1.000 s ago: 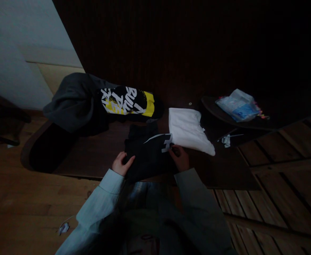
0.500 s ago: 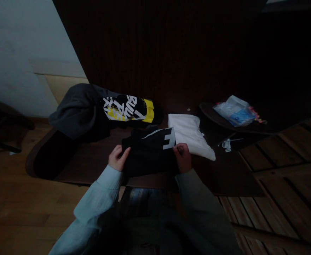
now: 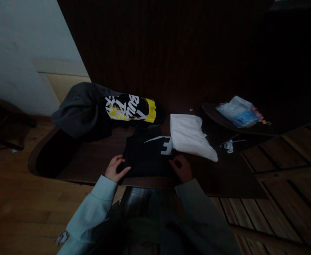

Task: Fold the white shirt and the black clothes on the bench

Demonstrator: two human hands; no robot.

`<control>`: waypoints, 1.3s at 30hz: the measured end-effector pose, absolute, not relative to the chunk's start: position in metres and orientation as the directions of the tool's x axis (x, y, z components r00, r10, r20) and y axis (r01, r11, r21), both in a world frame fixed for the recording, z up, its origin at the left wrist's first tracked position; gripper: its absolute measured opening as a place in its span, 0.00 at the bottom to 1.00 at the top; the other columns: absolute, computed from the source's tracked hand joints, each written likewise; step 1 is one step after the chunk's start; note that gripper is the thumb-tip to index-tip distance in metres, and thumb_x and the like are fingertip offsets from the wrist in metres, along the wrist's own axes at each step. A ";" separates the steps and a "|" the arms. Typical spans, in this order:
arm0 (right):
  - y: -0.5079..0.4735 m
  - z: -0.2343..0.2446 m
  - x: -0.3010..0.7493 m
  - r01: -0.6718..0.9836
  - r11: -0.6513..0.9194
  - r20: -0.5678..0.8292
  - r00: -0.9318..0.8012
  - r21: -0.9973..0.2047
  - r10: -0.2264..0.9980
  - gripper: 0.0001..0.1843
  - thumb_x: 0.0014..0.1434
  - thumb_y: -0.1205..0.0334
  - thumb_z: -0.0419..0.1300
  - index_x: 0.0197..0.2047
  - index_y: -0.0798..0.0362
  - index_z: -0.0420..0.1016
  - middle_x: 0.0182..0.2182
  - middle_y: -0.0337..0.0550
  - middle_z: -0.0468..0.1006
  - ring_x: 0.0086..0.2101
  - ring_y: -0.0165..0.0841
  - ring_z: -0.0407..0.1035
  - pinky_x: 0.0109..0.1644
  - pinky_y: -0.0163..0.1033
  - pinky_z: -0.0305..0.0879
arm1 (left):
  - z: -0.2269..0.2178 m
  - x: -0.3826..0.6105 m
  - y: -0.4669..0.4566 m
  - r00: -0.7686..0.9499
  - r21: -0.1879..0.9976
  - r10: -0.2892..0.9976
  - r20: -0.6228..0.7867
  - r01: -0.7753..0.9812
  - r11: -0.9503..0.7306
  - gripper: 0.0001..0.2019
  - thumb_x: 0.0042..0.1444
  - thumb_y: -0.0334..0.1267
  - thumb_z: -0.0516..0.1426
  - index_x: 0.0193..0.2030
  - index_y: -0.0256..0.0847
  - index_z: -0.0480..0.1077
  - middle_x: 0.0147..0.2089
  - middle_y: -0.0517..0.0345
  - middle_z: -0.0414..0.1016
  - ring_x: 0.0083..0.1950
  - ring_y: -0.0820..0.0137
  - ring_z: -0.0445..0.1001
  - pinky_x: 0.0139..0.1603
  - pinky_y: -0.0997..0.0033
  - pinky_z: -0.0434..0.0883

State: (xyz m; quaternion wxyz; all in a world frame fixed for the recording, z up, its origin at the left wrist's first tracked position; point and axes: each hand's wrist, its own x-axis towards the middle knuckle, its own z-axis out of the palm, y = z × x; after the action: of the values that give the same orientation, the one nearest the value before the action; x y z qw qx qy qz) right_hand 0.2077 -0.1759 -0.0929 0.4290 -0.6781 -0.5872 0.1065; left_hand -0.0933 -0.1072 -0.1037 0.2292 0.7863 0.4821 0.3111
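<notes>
A folded black garment (image 3: 147, 157), with a large pale grey letter print at its right, lies on the dark wooden bench in front of me. My left hand (image 3: 115, 169) is at its left edge, thumb and fingers apart, with the thumb lying on the cloth. At the right edge, my right hand (image 3: 181, 168) has bent fingers and a gap between thumb and forefinger, touching the cloth. A folded white garment (image 3: 189, 136) lies just beyond my right hand. Behind and to the left rests a black garment with yellow and white lettering (image 3: 131, 108).
A dark grey cloth (image 3: 77, 109) is heaped at the bench's (image 3: 78, 164) left end. On a small dark shelf (image 3: 211, 113) to the right sits a clear plastic packet (image 3: 238, 111). Below it lies a crumpled wrapper (image 3: 229, 146). A dark stool (image 3: 6, 124) stands at far left.
The black garment has come down toward me and now lies flat on the bench. Both hands have lowered with it, and their pinching fingers have loosened.
</notes>
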 end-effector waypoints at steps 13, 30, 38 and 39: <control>-0.186 -0.107 0.213 0.580 0.090 0.286 0.256 -0.809 0.923 0.15 0.49 0.47 0.55 0.27 0.51 0.66 0.38 0.49 0.74 0.40 0.39 0.69 0.44 0.45 0.65 | -0.100 -0.095 -0.114 0.319 0.743 0.923 0.216 0.559 -0.367 0.11 0.51 0.46 0.50 0.31 0.40 0.63 0.40 0.52 0.71 0.41 0.66 0.71 0.43 0.65 0.68; -0.185 -0.100 0.212 0.470 0.074 0.234 0.294 -0.880 0.927 0.16 0.44 0.46 0.59 0.25 0.52 0.69 0.36 0.48 0.75 0.38 0.38 0.70 0.44 0.46 0.66 | -0.097 -0.071 -0.115 0.246 0.709 0.938 0.245 0.614 -0.346 0.15 0.48 0.48 0.50 0.36 0.39 0.65 0.35 0.53 0.71 0.39 0.65 0.71 0.41 0.67 0.69; -0.185 -0.097 0.211 0.500 0.034 0.207 0.296 -0.866 0.932 0.16 0.45 0.46 0.58 0.23 0.52 0.65 0.31 0.45 0.73 0.35 0.36 0.68 0.40 0.43 0.65 | -0.093 -0.069 -0.116 0.286 0.649 0.922 0.263 0.654 -0.388 0.13 0.50 0.47 0.47 0.29 0.40 0.65 0.29 0.55 0.67 0.33 0.68 0.70 0.35 0.70 0.69; -0.185 -0.097 0.211 0.500 0.034 0.205 0.291 -0.865 0.934 0.16 0.45 0.46 0.57 0.22 0.52 0.64 0.31 0.45 0.73 0.35 0.36 0.68 0.41 0.43 0.64 | -0.093 -0.070 -0.116 0.290 0.640 0.920 0.263 0.661 -0.392 0.13 0.50 0.47 0.47 0.29 0.39 0.65 0.29 0.55 0.67 0.33 0.67 0.70 0.34 0.70 0.69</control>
State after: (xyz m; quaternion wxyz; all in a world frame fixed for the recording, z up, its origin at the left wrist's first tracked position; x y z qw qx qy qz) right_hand 0.2108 -0.1850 -0.0966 0.4659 -0.6547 -0.5477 0.2332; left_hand -0.0696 -0.1160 -0.0927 0.2102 0.7752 0.5099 0.3082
